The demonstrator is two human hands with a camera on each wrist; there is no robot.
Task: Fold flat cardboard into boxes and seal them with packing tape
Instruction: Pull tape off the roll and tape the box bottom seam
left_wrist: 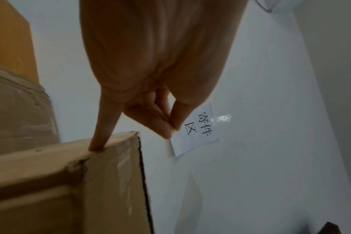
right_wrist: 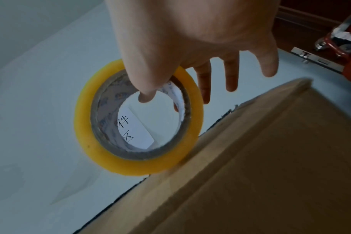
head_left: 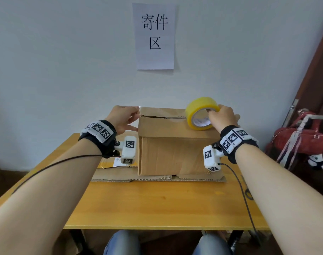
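A brown cardboard box (head_left: 175,153) stands on the table with its top flaps folded down and a seam running across the top. My left hand (head_left: 127,116) is at the box's top left corner. Its thumb and fingers pinch the free end of clear tape (left_wrist: 222,118), and one straight finger (left_wrist: 104,126) presses on the box edge (left_wrist: 50,182). My right hand (head_left: 221,116) grips a yellow tape roll (head_left: 197,115), thumb inside the core, fingers behind it. The tape roll (right_wrist: 102,152) stands on edge on the box top (right_wrist: 270,158) near its right end.
The box sits on flat cardboard sheets (head_left: 157,178) on a wooden table (head_left: 157,208). A labelled parcel (head_left: 118,162) lies left of the box. A paper sign (head_left: 154,35) hangs on the wall behind. A red bag (head_left: 300,142) hangs at the right.
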